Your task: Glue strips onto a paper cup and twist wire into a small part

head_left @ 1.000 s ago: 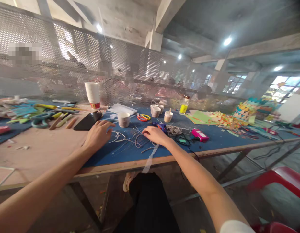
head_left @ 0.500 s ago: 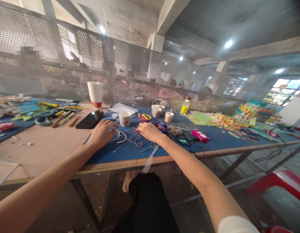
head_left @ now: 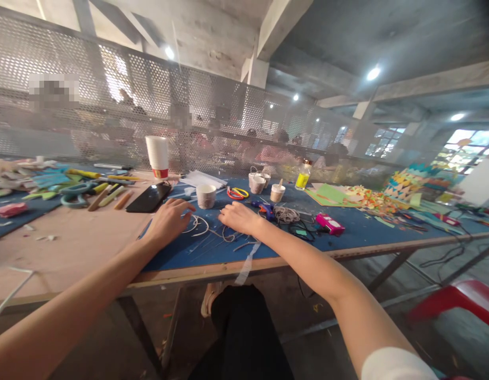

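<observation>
My left hand [head_left: 172, 219] rests over the blue mat, its fingers bent and apart, holding nothing that shows. Beside its fingertips lies a loop of white cord [head_left: 205, 228]. My right hand [head_left: 240, 217] is palm down with fingers curled together; whatever is in them is hidden. Below it, thin grey cord [head_left: 228, 237] and loose strands lie on the mat. A paper cup [head_left: 206, 197] stands upright just beyond the gap between my hands. A blue and orange glue gun [head_left: 267, 211] and a coil of twine [head_left: 286, 215] lie right of my right hand.
A black phone [head_left: 148, 198] lies left of my left hand, near scissors [head_left: 74, 195] and a stack of paper cups [head_left: 157, 155]. Farther back are red and yellow rings [head_left: 238, 193], a yellow-labelled bottle [head_left: 302, 177] and green paper [head_left: 329, 195]. A pink box [head_left: 329, 224] sits right.
The view has shifted slightly, so the table things sit a little lower and farther right. My right hand's fingers have drawn slightly left and look more curled; my left hand is nearly unchanged.
</observation>
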{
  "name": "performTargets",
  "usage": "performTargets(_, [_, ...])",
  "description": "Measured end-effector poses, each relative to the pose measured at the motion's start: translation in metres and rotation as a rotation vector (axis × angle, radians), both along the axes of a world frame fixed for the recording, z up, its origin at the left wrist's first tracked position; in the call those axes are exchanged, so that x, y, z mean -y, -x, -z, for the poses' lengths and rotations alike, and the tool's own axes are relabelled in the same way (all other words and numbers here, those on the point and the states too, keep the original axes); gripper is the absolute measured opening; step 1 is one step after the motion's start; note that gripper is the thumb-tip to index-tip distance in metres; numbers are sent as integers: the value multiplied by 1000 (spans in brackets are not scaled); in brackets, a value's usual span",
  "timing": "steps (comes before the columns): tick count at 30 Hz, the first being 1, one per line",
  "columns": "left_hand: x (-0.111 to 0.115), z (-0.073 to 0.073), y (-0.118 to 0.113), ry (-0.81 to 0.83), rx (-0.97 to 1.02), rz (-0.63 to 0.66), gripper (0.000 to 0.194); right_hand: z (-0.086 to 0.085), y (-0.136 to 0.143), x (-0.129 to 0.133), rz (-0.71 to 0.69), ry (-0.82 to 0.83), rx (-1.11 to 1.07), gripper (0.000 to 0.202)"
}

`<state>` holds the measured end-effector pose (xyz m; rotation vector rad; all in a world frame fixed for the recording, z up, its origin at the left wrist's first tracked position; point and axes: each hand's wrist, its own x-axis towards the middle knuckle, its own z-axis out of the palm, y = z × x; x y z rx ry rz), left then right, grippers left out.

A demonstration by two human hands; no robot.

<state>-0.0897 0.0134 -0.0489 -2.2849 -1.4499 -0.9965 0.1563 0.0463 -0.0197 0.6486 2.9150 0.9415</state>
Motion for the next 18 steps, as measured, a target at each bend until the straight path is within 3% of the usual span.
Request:
performTargets(11, [0, -1, 0, 6, -53, -22, 27, 2, 8, 2, -2, -19, -6, 13])
performTargets(18, [-1, 2, -4, 22, -1, 66, 23, 6, 8, 0, 14, -32, -31, 13])
